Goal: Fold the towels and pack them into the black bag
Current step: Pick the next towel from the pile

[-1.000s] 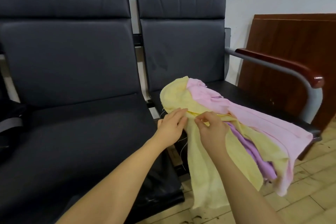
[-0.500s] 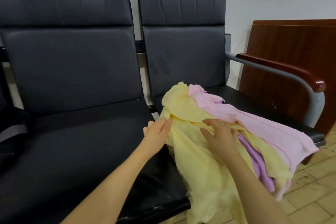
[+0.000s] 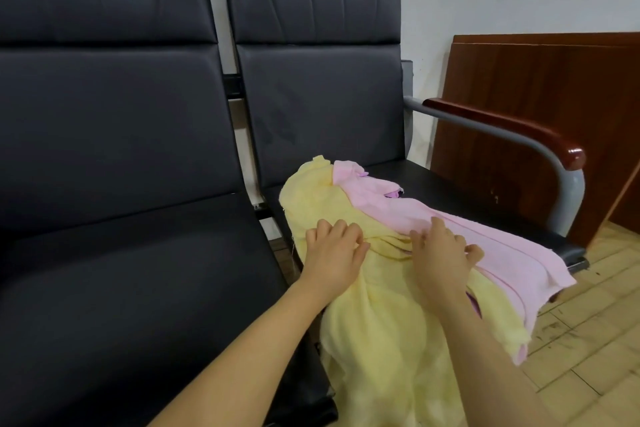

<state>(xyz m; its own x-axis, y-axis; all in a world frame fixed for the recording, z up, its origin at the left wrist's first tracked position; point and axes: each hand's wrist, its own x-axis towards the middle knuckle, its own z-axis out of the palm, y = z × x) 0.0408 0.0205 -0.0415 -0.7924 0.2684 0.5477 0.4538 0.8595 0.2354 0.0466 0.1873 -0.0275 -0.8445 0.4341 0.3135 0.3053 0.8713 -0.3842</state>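
Yellow towel (image 3: pixel 377 340), crumpled and unfolded, lies on the front left part of the right-hand chair seat (image 3: pixel 460 198) and hangs over the seat's front edge toward the floor. Pink towel (image 3: pixel 491 246), creased lengthwise, lies just beside and partly over it, running from mid-seat to the front right corner, where its end droops past the edge. Purple towel (image 3: pixel 393 194) lies beneath both (only slivers show, at the pink towel's rear end and below its front end).
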